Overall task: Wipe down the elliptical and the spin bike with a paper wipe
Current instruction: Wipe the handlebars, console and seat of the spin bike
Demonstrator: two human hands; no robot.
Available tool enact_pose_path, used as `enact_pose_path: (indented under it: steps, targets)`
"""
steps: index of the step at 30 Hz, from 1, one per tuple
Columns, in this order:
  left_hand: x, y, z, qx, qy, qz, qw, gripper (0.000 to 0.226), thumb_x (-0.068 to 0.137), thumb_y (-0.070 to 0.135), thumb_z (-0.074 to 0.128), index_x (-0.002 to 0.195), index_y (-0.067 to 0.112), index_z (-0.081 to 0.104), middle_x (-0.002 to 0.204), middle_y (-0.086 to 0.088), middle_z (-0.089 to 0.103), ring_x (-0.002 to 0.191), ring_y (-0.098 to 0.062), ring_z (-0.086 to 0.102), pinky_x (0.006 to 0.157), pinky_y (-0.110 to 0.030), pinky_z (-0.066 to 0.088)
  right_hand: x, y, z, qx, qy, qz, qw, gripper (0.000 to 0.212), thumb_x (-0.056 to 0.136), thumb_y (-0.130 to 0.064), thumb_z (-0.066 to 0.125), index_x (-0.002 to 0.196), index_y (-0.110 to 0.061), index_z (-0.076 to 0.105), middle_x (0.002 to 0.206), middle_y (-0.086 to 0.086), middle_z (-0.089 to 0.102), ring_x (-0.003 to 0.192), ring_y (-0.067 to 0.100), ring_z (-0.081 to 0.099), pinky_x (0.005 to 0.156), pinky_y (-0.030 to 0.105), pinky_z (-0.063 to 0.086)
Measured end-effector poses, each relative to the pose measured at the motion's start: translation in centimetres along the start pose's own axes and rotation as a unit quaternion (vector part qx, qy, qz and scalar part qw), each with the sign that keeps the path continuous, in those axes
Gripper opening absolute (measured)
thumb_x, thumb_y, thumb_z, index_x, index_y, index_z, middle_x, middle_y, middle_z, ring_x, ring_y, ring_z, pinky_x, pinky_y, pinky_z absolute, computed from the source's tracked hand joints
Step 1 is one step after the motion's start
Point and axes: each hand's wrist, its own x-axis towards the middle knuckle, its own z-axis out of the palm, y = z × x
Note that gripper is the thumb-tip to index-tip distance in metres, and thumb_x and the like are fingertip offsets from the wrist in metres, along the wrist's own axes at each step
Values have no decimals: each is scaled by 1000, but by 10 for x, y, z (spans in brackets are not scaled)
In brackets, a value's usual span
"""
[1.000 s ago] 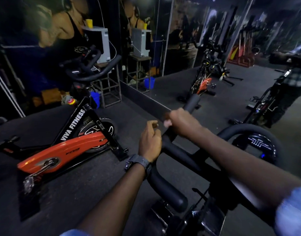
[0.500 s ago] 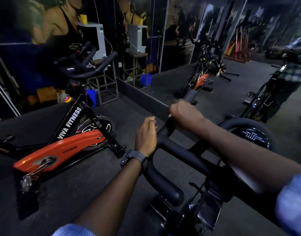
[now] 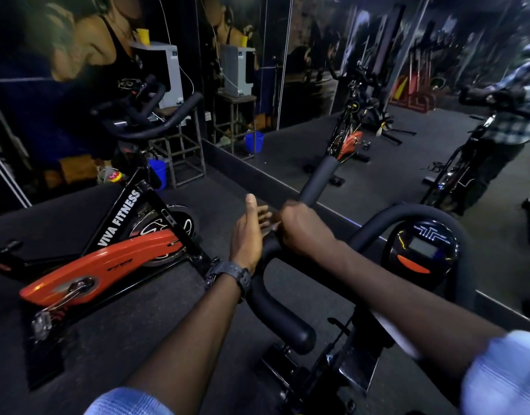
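Floor (image 3: 362, 181): dark rubber matting, running to the wall mirror (image 3: 332, 94) at its far edge.
Orange spin bike (image 3: 108, 250): stands on the mat's left side, lettered VIVA FITNESS.
Handlebar (image 3: 287, 319): black padded bar of the nearer machine, round console (image 3: 422, 250) to its right.
Right hand (image 3: 305, 227): fist closed round the handlebar's upright grip (image 3: 320, 181).
Left hand (image 3: 248, 232): fingers spread wide, thumb up, just beside the right fist; wristwatch (image 3: 230, 275) on.
Paper wipe: cannot tell where; none shows.
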Motion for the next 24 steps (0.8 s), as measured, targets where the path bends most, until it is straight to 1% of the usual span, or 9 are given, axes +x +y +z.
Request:
enact_pose_path:
  steps: [4,6,9,14,16,18,19,21,24]
  targets:
    - [2,0,-6,-92,-3,-48,995,85,93,72,12,122,10,63,120,-10,68,112,-22,64,91,-36,51,-28,-32,7,58,-59,-112,990,25,88,-7,55,111,-7,65,112,15,60,100,30,60,84,37,51]
    - [-1,0,-14,-131,-8,-61,990,89,92,73,6,127,11,60,122,-9,67,114,-21,63,86,-33,50,-15,-24,4,51,-36,-84,994,22,90,-10,55,109,-7,65,112,14,62,100,28,61,84,35,50]
    - [-10,-5,-21,-151,-9,-61,987,93,90,75,2,128,13,60,125,-8,66,120,-22,59,102,-36,43,-5,-18,10,26,15,-33,999,17,90,-8,54,103,-1,63,109,18,60,101,32,58,85,35,44]
    - [-29,-19,-37,-175,-7,-51,983,100,86,78,1,129,10,60,123,-7,69,119,-17,62,106,-33,39,-47,-49,18,101,-54,-178,977,24,82,3,58,102,-4,70,107,16,65,101,31,58,86,39,48]
    - [-36,-22,-39,-210,-6,-46,977,100,88,75,3,132,4,57,127,-12,66,122,-21,60,102,-30,42,-25,-37,18,47,-36,-147,987,24,86,-3,56,107,-7,67,111,13,62,105,27,57,88,36,47]
    - [-43,-23,-40,-240,1,-37,970,98,90,73,5,134,0,54,130,-16,63,124,-25,58,107,-32,42,-2,-27,19,24,-13,-79,997,23,89,-9,53,109,-6,64,111,13,58,106,27,55,86,32,43]
    - [-46,-24,-40,-245,7,-33,969,97,90,73,6,134,1,54,131,-15,62,124,-24,58,110,-34,39,-2,-28,20,15,-17,-82,996,23,90,-9,52,109,-7,64,111,12,58,107,27,55,86,30,40]
    - [-50,-25,-43,-233,9,-30,972,97,88,75,6,135,5,55,133,-11,62,124,-20,57,111,-33,36,-27,-43,17,18,-45,-168,985,26,88,-7,51,109,-10,66,112,9,60,105,25,56,87,31,44]
    - [-56,-28,-47,-232,11,-27,972,102,77,79,13,136,7,53,135,-9,61,123,-18,59,108,-30,40,-72,-52,10,102,-119,-290,944,28,73,1,60,93,-15,72,96,4,65,90,21,58,77,31,49]
